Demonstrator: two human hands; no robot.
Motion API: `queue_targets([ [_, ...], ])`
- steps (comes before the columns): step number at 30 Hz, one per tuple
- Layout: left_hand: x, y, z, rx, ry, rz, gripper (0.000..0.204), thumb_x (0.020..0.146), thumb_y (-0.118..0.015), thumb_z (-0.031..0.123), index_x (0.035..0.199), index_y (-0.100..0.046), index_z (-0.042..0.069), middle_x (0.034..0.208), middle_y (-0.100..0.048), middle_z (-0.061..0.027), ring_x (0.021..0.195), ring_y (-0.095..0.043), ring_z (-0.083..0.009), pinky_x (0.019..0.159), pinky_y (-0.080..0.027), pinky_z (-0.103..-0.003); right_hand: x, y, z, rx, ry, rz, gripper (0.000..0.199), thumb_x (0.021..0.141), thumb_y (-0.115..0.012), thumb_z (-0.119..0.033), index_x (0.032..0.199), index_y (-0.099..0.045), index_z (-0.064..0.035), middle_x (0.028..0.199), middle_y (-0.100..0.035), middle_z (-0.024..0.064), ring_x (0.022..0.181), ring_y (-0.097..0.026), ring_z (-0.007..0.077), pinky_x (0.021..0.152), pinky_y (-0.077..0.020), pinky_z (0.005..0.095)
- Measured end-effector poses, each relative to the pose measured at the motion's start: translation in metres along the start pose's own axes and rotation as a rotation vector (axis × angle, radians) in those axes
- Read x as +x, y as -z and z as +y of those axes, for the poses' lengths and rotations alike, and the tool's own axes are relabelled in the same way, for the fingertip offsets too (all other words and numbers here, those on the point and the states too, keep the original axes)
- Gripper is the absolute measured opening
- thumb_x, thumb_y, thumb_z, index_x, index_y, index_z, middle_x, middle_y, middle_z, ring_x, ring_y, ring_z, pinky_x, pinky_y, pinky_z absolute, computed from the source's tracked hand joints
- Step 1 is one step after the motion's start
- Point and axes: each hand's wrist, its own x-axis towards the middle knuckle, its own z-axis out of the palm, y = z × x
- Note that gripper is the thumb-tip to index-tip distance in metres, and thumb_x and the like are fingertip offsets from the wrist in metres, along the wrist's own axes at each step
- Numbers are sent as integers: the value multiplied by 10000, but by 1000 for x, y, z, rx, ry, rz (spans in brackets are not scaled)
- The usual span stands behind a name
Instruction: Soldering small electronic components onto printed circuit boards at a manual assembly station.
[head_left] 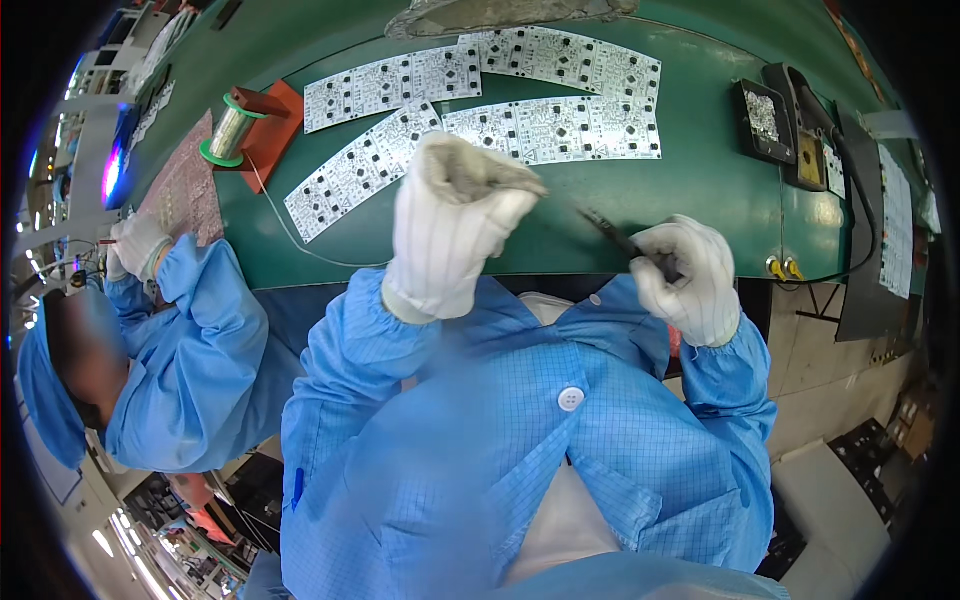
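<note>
We see the left gloved hand (445, 235) with fingers bunched, can't tell if gripping anything; right gloved hand (690, 280) curled around a dark slender tool (610, 231), above the green table's (710, 130) near edge; white circuit boards (575, 130) lie beyond.

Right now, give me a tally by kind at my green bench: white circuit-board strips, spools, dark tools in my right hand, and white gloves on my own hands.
White circuit-board strips: 4
Spool: 1
Dark tool in your right hand: 1
White gloves on your own hands: 2
Total: 8
</note>
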Motion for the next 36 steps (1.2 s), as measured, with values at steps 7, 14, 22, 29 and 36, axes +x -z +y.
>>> queue_targets([
  [7,-23,22,-5,858,-144,-156,315,856,-798,245,917,-564,44,683,-649,-72,542,-626,-237,540,-518,-328,5,34,53,-674,-319,394,141,833,-760,-149,933,-705,-67,774,-688,74,664,-690,222,622,-564,329],
  [14,37,8,-35,1287,-548,-13,409,800,-810,382,982,-593,88,1147,-682,-105,607,-683,-198,576,-544,-306,4,70,93,53,-591,982,406,938,-726,-225,1256,-649,16,904,-688,73,700,-558,73,607,-439,211],
  [22,30,6,-34,1145,-518,-384,508,761,-816,428,1048,-602,69,1359,-564,-67,714,-703,-205,603,-561,-312,-29,160,165,-583,-523,762,499,900,-586,55,1350,-627,-158,1032,-712,48,792,-633,107,721,-520,259],
  [29,8,-7,-20,1131,-529,-257,276,826,-791,244,918,-624,44,1143,-651,-135,771,-688,-262,617,-553,-337,-13,174,170,-141,-549,961,352,929,-588,39,1239,-702,-81,1049,-695,27,906,-644,116,841,-530,247],
  [36,7,-20,-31,1056,-603,-165,195,847,-768,208,948,-648,92,924,-645,-53,639,-653,-193,537,-520,-297,-40,94,114,123,-56,1237,189,900,-638,-51,1042,-598,67,831,-669,165,663,-632,170,636,-522,280],
])
